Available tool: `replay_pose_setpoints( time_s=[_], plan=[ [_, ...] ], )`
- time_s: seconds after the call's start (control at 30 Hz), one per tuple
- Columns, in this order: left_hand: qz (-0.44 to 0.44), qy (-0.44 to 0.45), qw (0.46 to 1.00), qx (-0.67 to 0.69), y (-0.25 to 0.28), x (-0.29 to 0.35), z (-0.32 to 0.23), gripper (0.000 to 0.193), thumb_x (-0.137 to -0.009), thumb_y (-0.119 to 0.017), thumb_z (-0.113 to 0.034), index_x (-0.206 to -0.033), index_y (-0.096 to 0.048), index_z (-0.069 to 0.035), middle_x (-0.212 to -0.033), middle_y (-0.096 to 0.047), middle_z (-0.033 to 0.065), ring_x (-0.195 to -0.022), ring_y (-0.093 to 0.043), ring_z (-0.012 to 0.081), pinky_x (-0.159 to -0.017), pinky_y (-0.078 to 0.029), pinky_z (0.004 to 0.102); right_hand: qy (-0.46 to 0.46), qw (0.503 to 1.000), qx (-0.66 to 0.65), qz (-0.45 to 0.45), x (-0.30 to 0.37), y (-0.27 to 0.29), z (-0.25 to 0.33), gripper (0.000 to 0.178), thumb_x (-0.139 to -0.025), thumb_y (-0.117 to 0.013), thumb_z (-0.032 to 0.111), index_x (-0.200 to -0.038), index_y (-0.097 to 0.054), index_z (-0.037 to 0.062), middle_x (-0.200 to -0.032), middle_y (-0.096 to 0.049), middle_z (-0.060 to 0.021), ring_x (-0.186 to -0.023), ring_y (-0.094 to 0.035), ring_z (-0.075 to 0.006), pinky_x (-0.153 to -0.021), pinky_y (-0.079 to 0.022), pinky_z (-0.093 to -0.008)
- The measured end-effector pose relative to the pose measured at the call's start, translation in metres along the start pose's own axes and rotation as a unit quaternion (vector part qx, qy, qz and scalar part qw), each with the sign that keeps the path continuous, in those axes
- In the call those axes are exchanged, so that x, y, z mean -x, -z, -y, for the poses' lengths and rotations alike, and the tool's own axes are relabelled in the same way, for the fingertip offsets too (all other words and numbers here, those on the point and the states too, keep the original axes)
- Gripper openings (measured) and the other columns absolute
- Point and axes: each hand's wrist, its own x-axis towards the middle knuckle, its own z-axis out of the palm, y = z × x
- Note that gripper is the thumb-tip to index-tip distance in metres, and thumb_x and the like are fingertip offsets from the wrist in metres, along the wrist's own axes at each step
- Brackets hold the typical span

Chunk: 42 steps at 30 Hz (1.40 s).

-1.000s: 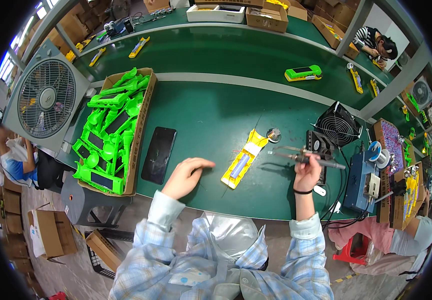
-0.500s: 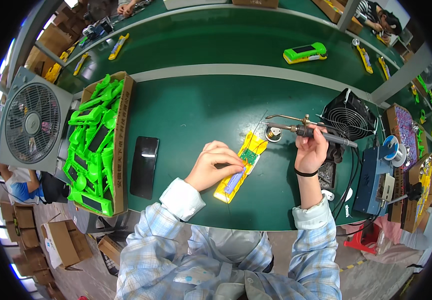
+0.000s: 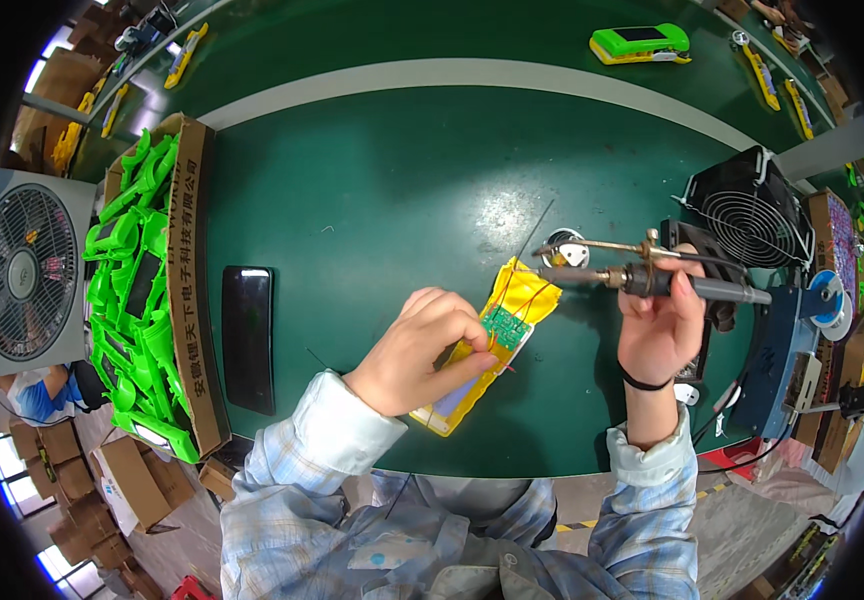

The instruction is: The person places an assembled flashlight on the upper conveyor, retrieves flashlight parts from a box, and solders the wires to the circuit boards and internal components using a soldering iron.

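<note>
A yellow plastic housing (image 3: 442, 419) lies slantwise on the green table, with a green circuit board (image 3: 505, 327), a purple cylindrical battery (image 3: 455, 399) and thin wires in it. My left hand (image 3: 422, 350) rests over its lower part. Thumb and index finger pinch a thin wire at the board's near edge, mostly hidden by the fingertips. In my right hand (image 3: 660, 325) is a soldering iron (image 3: 717, 290) with a brass tube along its top. Its blurred tip points left, over the housing's far end. A small round metal container (image 3: 565, 248) stands just behind the tip.
A carton (image 3: 192, 290) of green plastic shells stands left, beside a grey fan (image 3: 27, 270). Nearer lies a black phone (image 3: 249, 340). At right are a black fan (image 3: 752, 215), a blue box (image 3: 767, 375) and a solder spool (image 3: 828, 300). A green-and-yellow device (image 3: 640, 44) sits beyond the ledge.
The view has shifted and come closer to the table. The soldering iron has come down nearer the housing's far end. My left hand keeps its pinch by the board.
</note>
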Motion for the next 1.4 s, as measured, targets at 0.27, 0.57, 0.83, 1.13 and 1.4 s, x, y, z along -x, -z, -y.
replay_pose_setpoints(
  time_s=[0.27, 0.57, 0.83, 1.13, 1.4],
  plan=[
    [-0.122, 0.045, 0.991, -0.013, -0.008, 0.001, -0.002, 0.016, -0.059, -0.070, -0.008, -0.065, -0.055, -0.007, -0.071, -0.054, 0.0035, -0.068, -0.051, 0.0190, -0.071, -0.036, 0.0318, 0.145, 0.974, 0.160, 0.069, -0.001, 0.005, 0.006, 0.024, -0.073, -0.053, 0.021, -0.079, -0.046, -0.0007, -0.077, -0.043, -0.0050, -0.066, -0.041, -0.0107, -0.057, -0.032, -0.0197],
    [-0.111, 0.031, 0.991, -0.064, -0.023, 0.006, -0.014, 0.021, -0.058, -0.073, -0.013, -0.066, -0.053, -0.008, -0.120, -0.044, 0.0190, -0.089, -0.053, 0.0242, -0.077, -0.038, 0.0331, 0.083, 0.987, 0.137, 0.014, -0.012, 0.010, 0.006, 0.027, -0.078, -0.045, 0.025, -0.083, -0.045, -0.0018, -0.067, -0.041, -0.0057, -0.050, -0.037, -0.0062, -0.043, -0.031, -0.0195],
    [-0.034, 0.061, 0.997, -0.013, -0.018, 0.004, -0.017, 0.029, -0.056, -0.069, -0.005, -0.075, -0.047, -0.008, -0.122, -0.042, 0.0176, -0.081, -0.053, 0.0266, -0.074, -0.040, 0.0340, 0.085, 0.987, 0.134, 0.022, -0.007, 0.007, 0.012, 0.027, -0.077, -0.046, 0.025, -0.084, -0.044, -0.0017, -0.068, -0.041, -0.0060, -0.049, -0.035, -0.0065, -0.044, -0.030, -0.0187],
    [0.079, 0.001, 0.997, -0.008, 0.020, 0.002, -0.012, 0.036, -0.058, -0.065, -0.003, -0.093, -0.057, -0.006, -0.122, -0.042, 0.0177, -0.108, -0.043, 0.0328, -0.089, -0.032, 0.0401, 0.085, 0.989, 0.085, 0.090, -0.001, 0.018, 0.015, 0.025, -0.079, -0.046, 0.023, -0.083, -0.043, -0.0017, -0.079, -0.041, -0.0068, -0.073, -0.044, -0.0161, -0.065, -0.038, -0.0263],
    [0.082, -0.027, 0.996, 0.004, 0.025, 0.006, 0.005, 0.017, -0.069, -0.060, -0.020, -0.080, -0.066, -0.009, -0.108, -0.054, 0.0141, -0.112, -0.039, 0.0330, -0.088, -0.029, 0.0413, 0.099, 0.989, 0.049, 0.096, 0.001, 0.026, 0.015, 0.023, -0.079, -0.047, 0.021, -0.085, -0.044, -0.0008, -0.085, -0.040, -0.0053, -0.081, -0.042, -0.0170, -0.071, -0.037, -0.0274]
  ],
)
